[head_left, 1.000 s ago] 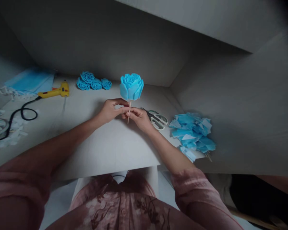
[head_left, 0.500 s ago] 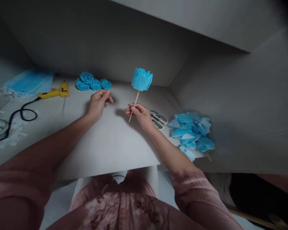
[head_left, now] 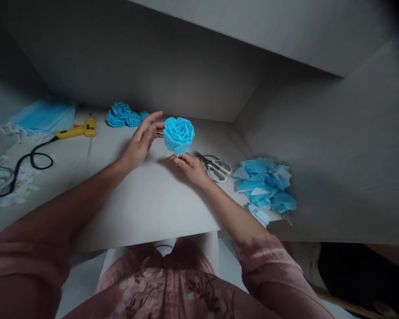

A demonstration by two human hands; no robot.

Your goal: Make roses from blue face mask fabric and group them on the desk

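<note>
Between my hands a blue handmade flower (head_left: 178,136) stands on a thin wooden stick, its layered petals tilted toward me. Just below the bloom, my right hand (head_left: 190,167) pinches the stick between thumb and fingers. My left hand (head_left: 142,141) is open at the flower's left side, fingers spread; the fingertips are close to the petals, and whether they touch I cannot tell. Behind the left hand, several finished blue flowers (head_left: 122,114) lie in a group at the back of the table, one partly covered by the fingers.
Scissors with white handles (head_left: 216,169) lie beside my right wrist. Cut blue pieces (head_left: 264,186) are heaped at the right edge. On the left are a yellow glue gun (head_left: 76,130) with a black cord, blue face masks (head_left: 41,116) and white scraps (head_left: 21,181). Grey walls (head_left: 319,146) enclose the table.
The flower has come lower and left, its top now tipped toward me. My left hand has opened and moved up beside it. The scissors' blades now show.
</note>
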